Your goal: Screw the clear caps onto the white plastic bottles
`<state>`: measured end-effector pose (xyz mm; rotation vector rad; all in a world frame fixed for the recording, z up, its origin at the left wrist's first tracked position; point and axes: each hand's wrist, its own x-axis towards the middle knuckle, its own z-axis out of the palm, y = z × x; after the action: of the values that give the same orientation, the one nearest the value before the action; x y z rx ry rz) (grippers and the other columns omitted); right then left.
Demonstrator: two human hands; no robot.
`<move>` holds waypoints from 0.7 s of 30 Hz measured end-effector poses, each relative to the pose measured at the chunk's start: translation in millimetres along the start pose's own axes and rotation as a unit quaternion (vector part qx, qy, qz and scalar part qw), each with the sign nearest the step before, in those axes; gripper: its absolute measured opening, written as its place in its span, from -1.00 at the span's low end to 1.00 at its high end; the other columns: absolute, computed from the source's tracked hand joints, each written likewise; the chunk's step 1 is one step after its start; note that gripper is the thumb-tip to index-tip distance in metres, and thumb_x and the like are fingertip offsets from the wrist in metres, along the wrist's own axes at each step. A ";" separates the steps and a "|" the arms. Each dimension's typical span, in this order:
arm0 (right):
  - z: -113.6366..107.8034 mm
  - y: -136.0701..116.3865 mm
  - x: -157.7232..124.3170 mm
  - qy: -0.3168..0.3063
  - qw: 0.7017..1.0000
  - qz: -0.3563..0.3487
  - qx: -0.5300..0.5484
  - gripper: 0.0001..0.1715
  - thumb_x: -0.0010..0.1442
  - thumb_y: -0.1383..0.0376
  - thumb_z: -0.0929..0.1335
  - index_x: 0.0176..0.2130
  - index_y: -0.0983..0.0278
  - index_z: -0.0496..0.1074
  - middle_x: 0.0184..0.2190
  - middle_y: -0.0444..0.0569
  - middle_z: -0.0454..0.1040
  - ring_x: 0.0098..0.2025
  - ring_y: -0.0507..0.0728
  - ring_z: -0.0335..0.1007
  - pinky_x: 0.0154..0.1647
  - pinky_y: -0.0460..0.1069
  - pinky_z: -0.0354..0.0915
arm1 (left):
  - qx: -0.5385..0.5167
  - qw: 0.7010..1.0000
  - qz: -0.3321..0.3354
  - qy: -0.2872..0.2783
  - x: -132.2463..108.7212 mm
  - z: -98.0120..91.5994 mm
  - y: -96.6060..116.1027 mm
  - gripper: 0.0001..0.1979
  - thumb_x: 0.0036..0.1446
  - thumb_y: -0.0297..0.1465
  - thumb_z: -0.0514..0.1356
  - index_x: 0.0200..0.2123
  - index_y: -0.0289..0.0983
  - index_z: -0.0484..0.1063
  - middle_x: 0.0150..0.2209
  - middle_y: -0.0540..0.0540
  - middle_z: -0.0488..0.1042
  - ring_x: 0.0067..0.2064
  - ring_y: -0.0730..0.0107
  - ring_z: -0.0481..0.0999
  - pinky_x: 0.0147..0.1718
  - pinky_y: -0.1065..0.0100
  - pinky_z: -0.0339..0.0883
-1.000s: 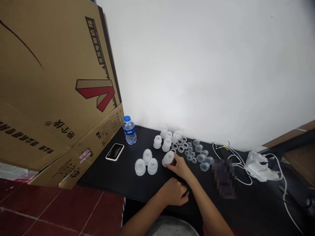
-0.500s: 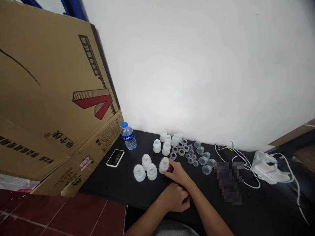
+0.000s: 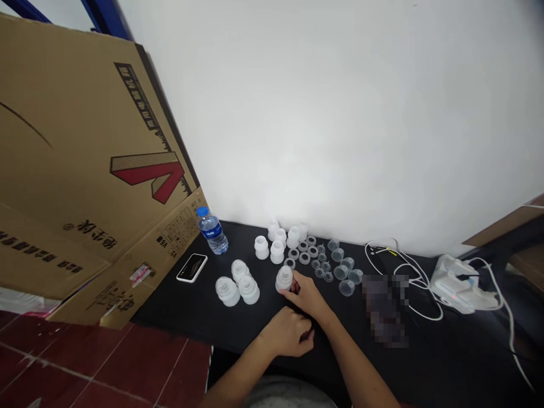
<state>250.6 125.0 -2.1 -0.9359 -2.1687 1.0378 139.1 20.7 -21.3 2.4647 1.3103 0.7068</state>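
Note:
On the black table point(image 3: 425, 357) my right hand point(image 3: 306, 296) reaches forward, its fingertips closed on a frosted white plastic cup point(image 3: 284, 278) that stands upright. Three more such cups point(image 3: 236, 285) sit in a cluster just to its left. My left hand point(image 3: 286, 334) rests on the table near the front edge with its fingers curled in; nothing shows in them. Behind the held cup stand several more white cups point(image 3: 276, 241), a row of flat rings point(image 3: 304, 252) and several small clear caps point(image 3: 346, 275).
A big cardboard box point(image 3: 85, 181) leans over the table's left end. By it are a small water bottle point(image 3: 211, 230) and a phone point(image 3: 192, 267). White cables point(image 3: 399, 266) and a white charger unit point(image 3: 457, 283) lie at the right. Red floor tiles point(image 3: 85, 368) lie below left.
My right hand carried the white cup from lying tilted near the rings to upright beside the cluster of three. The view has drifted, shifting everything left. My left hand stayed put.

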 end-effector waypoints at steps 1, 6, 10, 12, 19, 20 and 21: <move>-0.1 -0.9 0.0 0.001 1.000 -0.001 0.000 -0.68 0.21 0.19 0.57 -0.32 0.18 0.39 -0.47 -0.24 0.38 -0.45 0.06 0.25 -0.40 -0.04 0.14 | -0.001 1.000 0.000 -0.001 0.0 -0.5 0.3 -0.79 0.16 -0.40 0.32 -0.52 -0.24 0.49 -0.55 -0.01 0.53 -0.54 0.38 0.47 -0.46 0.29 0.20; 1.9 -5.8 -1.4 0.001 1.000 -0.012 0.001 -0.69 0.23 0.17 0.55 -0.32 0.17 0.37 -0.45 -0.21 0.39 -0.44 0.07 0.24 -0.39 -0.03 0.14 | -0.003 1.000 -0.002 -0.005 0.2 -1.0 -0.2 -0.81 0.14 -0.40 0.32 -0.53 -0.23 0.50 -0.57 0.00 0.53 -0.56 0.38 0.44 -0.49 0.27 0.13; 5.9 -6.3 -0.2 0.001 1.000 -0.017 0.006 -0.71 0.22 0.23 0.55 -0.32 0.18 0.38 -0.45 -0.22 0.39 -0.43 0.06 0.22 -0.39 -0.04 0.13 | 0.003 1.000 -0.005 -0.005 0.1 -1.1 -0.7 -0.83 0.13 -0.40 0.32 -0.51 -0.23 0.51 -0.57 -0.01 0.53 -0.55 0.37 0.45 -0.47 0.26 0.14; 8.9 -5.6 2.3 0.003 1.000 -0.020 0.005 -0.73 0.22 0.23 0.55 -0.31 0.18 0.39 -0.44 -0.22 0.39 -0.43 0.06 0.23 -0.38 -0.04 0.13 | 0.006 1.000 -0.006 -0.006 0.2 -1.3 -0.5 -0.83 0.13 -0.41 0.31 -0.51 -0.24 0.52 -0.57 -0.02 0.53 -0.55 0.36 0.45 -0.47 0.27 0.16; 20.5 -4.6 13.4 0.010 1.000 -0.008 -0.004 -0.70 0.18 0.19 0.59 -0.26 0.18 0.44 -0.46 -0.24 0.40 -0.44 0.06 0.27 -0.37 -0.05 0.15 | -0.006 1.000 0.001 -0.002 -1.2 2.1 -1.9 -0.82 0.14 -0.39 0.31 -0.51 -0.24 0.52 -0.55 -0.06 0.54 -0.51 0.32 0.49 -0.42 0.27 0.24; 21.3 -4.2 14.1 0.014 1.000 -0.008 -0.004 -0.69 0.17 0.18 0.60 -0.27 0.18 0.44 -0.46 -0.24 0.41 -0.43 0.06 0.28 -0.36 -0.05 0.15 | -0.010 1.000 0.001 0.001 -1.9 1.9 -2.4 -0.81 0.15 -0.38 0.30 -0.52 -0.24 0.51 -0.55 -0.06 0.53 -0.52 0.32 0.48 -0.43 0.26 0.24; 21.8 -3.6 14.6 0.017 1.000 -0.008 -0.004 -0.68 0.18 0.18 0.60 -0.26 0.18 0.44 -0.45 -0.24 0.41 -0.43 0.06 0.28 -0.36 -0.05 0.15 | -0.017 1.000 0.003 0.006 -2.4 0.9 -2.7 -0.79 0.17 -0.38 0.29 -0.52 -0.24 0.49 -0.56 -0.06 0.51 -0.53 0.33 0.46 -0.43 0.26 0.24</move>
<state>224.9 125.3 -8.5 -0.9316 -2.1499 0.9995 136.5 20.2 -23.9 2.4415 1.2859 0.7399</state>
